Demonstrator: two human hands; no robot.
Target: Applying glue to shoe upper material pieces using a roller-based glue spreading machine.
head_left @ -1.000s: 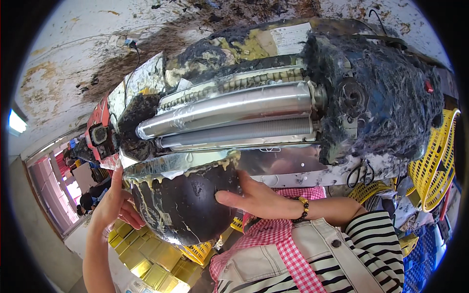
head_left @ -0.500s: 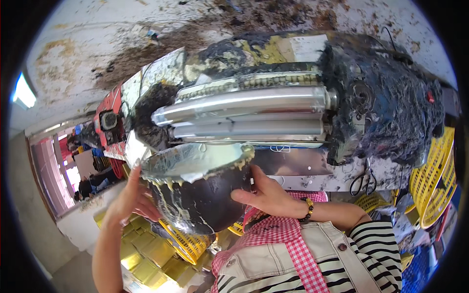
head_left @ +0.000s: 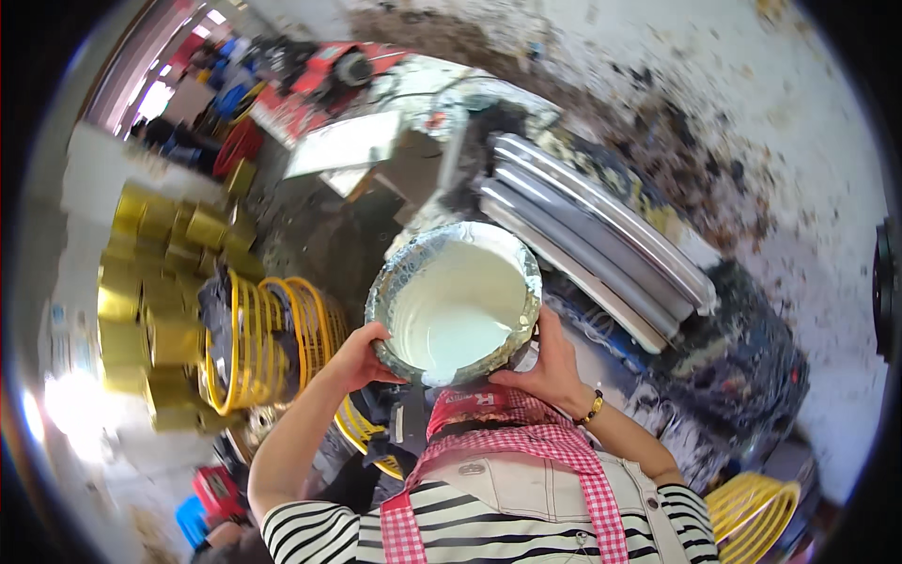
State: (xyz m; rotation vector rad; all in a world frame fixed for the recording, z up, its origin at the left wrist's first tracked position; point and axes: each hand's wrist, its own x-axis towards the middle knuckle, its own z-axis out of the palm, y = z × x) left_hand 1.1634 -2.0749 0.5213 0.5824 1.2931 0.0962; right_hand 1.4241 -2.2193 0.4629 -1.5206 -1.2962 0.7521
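Note:
Held in front of my chest is a dark, glue-crusted pot with thick white liquid pooled at its near side. It is tilted toward me, so its open mouth and coated inner wall show. My left hand grips the near left of the rim, fingers partly hidden beneath it. On the right side my right hand clasps the pot, thumb along its near wall. To the right, apart from the pot, stand the shiny metal rollers of a machine with a dark, grimy housing.
Yellow plastic baskets stand on the left, beside many stacked gold-coloured cans. Another yellow basket is at lower right. A white board and brown cardboard lie beyond the pot. A red machine part is at the far left.
My view has turned left, away from the machine. The pot has moved away from the rollers and tipped toward me, its inside now showing. Both hands have stayed on or beside it.

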